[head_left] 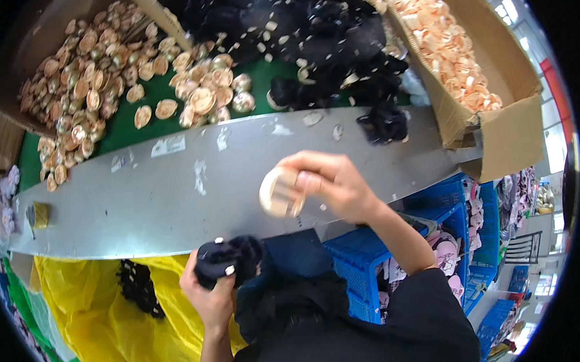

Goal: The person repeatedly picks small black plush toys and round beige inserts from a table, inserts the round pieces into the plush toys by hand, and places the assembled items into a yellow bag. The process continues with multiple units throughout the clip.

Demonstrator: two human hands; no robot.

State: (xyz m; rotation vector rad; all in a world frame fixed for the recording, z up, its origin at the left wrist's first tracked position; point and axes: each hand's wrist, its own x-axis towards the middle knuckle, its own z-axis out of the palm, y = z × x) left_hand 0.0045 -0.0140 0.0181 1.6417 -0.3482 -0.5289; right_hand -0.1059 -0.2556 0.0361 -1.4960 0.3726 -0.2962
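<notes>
My right hand holds a round cream-coloured disc above the grey metal ledge of the workbench. Below it, near my lap, my left hand grips a black fluffy pompom piece with small white bits on it. The two hands are a short way apart, the disc above and right of the pompom.
A heap of tan round discs spills from a cardboard box over green cloth at the back left. Black fluffy pieces pile at the back centre. A cardboard box of pale orange discs stands at right. Blue crates and a yellow bag sit below.
</notes>
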